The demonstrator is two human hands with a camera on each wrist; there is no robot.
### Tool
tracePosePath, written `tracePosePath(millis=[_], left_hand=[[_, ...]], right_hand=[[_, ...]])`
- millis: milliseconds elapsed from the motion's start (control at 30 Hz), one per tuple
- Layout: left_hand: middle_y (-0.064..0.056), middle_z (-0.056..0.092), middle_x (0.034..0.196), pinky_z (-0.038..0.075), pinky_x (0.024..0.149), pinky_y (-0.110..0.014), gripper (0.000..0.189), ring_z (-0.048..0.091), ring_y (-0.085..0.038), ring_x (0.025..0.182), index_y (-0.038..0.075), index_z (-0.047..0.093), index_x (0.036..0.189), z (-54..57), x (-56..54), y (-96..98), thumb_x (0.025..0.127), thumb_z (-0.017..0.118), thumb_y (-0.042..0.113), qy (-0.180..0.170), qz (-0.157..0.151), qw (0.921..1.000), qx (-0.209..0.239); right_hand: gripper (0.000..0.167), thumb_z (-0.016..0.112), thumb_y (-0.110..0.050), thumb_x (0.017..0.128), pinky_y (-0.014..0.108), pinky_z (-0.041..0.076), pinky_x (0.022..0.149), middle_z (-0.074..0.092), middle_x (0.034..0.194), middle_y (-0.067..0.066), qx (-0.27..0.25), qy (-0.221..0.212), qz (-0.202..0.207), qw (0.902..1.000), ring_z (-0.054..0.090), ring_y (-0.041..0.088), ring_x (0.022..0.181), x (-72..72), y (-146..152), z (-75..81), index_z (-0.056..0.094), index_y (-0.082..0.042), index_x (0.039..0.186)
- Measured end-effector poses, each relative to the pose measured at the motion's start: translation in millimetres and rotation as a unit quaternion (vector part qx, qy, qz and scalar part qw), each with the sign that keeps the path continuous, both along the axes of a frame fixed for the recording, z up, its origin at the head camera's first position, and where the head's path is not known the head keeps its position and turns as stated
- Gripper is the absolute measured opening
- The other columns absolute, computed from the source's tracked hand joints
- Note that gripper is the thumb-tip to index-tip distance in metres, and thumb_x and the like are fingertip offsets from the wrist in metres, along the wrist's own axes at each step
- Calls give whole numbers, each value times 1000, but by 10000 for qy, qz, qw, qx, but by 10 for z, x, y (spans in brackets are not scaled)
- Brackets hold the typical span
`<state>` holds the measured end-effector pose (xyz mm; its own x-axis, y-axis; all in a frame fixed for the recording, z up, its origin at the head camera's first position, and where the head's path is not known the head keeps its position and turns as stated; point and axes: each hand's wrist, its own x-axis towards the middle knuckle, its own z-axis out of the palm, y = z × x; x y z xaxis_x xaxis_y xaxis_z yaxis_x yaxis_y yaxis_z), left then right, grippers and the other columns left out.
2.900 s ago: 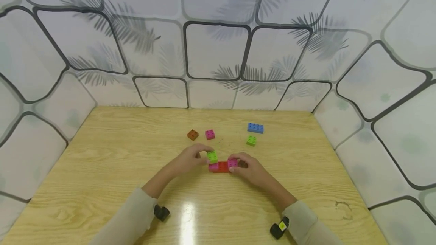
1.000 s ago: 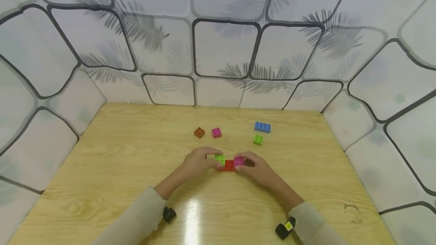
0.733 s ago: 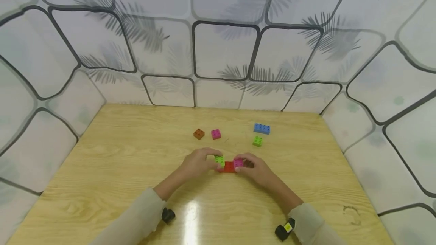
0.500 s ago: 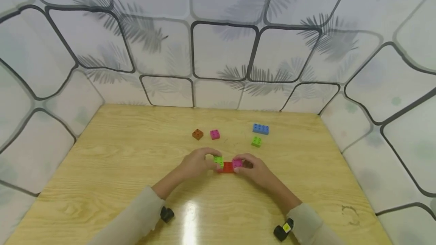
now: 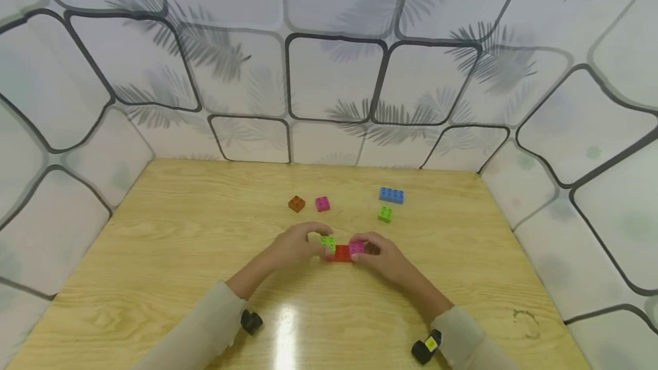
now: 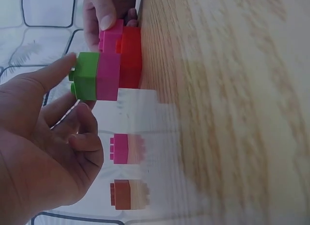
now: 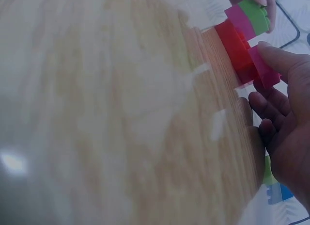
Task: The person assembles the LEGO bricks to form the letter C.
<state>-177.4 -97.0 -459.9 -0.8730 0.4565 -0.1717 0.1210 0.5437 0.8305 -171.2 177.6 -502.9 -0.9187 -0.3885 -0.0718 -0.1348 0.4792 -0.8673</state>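
Left hand (image 5: pixel 294 248) pinches green block (image 6: pixel 87 77), earlier askew, now flush on the left pink block (image 6: pixel 108 78); we judge this layer seated. Red block (image 5: pixel 341 253) lies beneath on the worktop (image 5: pixel 205 216); right hand (image 5: pixel 388 258) pinches the right pink block (image 5: pixel 357 247) atop it.

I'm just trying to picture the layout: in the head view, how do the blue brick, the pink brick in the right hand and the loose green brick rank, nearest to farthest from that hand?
1. Pink brick: pinched in the right hand.
2. Loose green brick: on the table, beyond the hand.
3. Blue brick: just behind the green one, farthest.
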Motion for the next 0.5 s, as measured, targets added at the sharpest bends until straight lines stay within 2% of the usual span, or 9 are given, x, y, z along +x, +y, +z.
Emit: tracePosePath(millis=[100,200,333,500], left_hand=[[5,64,130,51,68,-35,51,58,-18,89,24,61,137,14,-25,-32,93,69,48,51,198,9997,117],[2,65,126,50,68,-34,50,58,-19,89,21,62,137,28,-81,-76,95,67,47,221,553,9980,212],[-3,65,125,49,68,-33,48,58,-19,90,17,60,138,27,-208,-172,97,67,41,609,994,9931,158],[-6,63,125,47,64,-31,47,57,-20,85,17,57,141,10,-366,-297,98,67,33,946,1288,9871,-52]], right_hand=[[36,73,-36,93,38,45,94,64,121,-2,-34,4,23,10000,55,19,107,-6,-8,-7,66,-27,127],[36,73,-37,92,39,45,96,64,124,-3,-23,-20,8,10000,55,18,110,-7,-11,-6,66,-28,127],[36,74,-37,92,40,44,98,63,126,-4,2,-78,-31,10000,55,18,112,-1,-7,8,66,-29,126],[36,73,-36,93,41,44,99,62,128,-3,23,-45,4,10000,54,18,113,-4,6,-2,66,-29,127]])
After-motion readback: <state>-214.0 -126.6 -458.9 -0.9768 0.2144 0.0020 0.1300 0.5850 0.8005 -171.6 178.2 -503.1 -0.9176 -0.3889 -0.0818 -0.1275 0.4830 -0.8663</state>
